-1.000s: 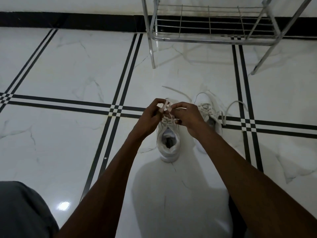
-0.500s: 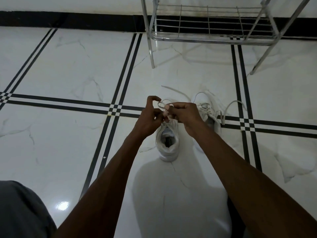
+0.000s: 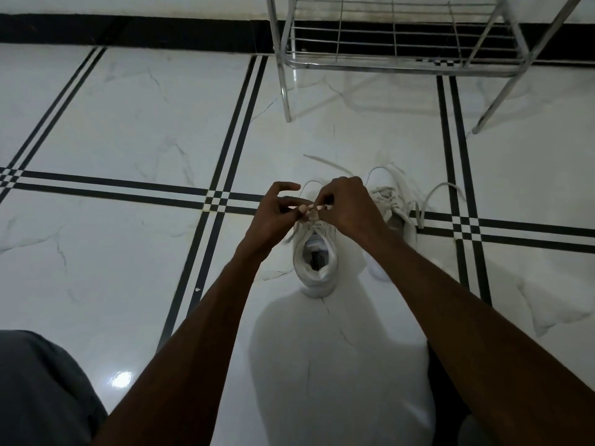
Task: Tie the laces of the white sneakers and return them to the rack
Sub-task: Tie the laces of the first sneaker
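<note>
Two white sneakers stand on the tiled floor, heels toward me. Over the nearer, left sneaker [image 3: 317,268] both hands meet. My left hand [image 3: 273,217] and my right hand [image 3: 349,206] each pinch a white lace [image 3: 311,214] above its tongue, fingertips almost touching; a lace loop arches behind them. The right sneaker [image 3: 394,217] sits just beyond my right wrist, partly hidden by it, with its laces loose and trailing over the floor. The chrome shoe rack [image 3: 396,67] stands at the top of the view, its lowest wire shelf bare.
White marble floor tiles [image 3: 128,130] carry black inlay stripes. A black skirting band [image 3: 128,30] runs along the wall behind the rack. My grey-clad knee [image 3: 42,394] fills the lower left corner. The rack's legs rest on the floor just past the sneakers.
My hands stayed over the left sneaker and worked the lace: the left fingers opened and re-pinched, a loop formed behind them, and the right hand rose slightly over the knot.
</note>
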